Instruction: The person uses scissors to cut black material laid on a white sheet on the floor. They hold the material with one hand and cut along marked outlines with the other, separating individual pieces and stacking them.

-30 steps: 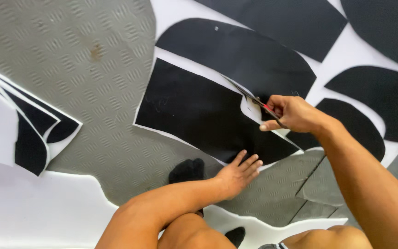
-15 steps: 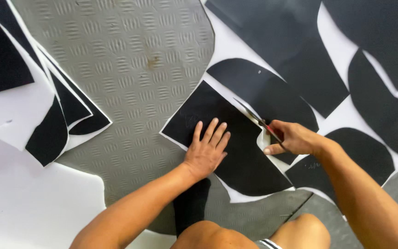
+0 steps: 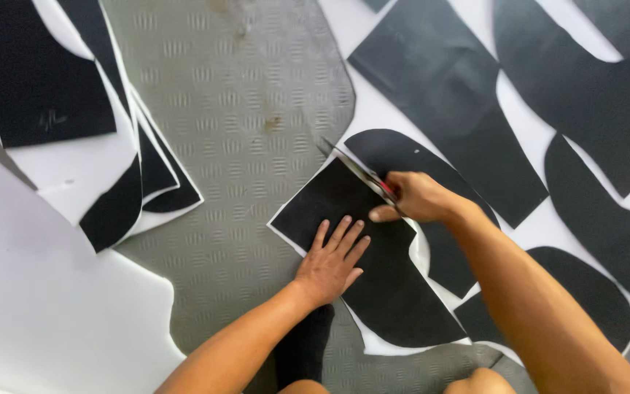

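The left hand [image 3: 332,260] lies flat, fingers spread, palm down on one black piece [image 3: 359,263] with a thin white border. It presses the piece and grips nothing. The piece rests on the grey tread-pattern floor [image 3: 235,109], just left of the large white sheet [image 3: 534,233].

The right hand [image 3: 418,197] is closed around the handles of one pair of scissors [image 3: 359,171]. The blades point up and left along the upper right edge of the piece, at the point where it meets the sheet. The blades appear slightly parted, but the view is too narrow to be sure.

The sheet carries at least six black shapes; those at the frame edges are cut off. A stack of black-and-white offcuts [image 3: 111,175] lies well apart on the left. One plain white sheet [image 3: 45,306] covers the lower left corner.
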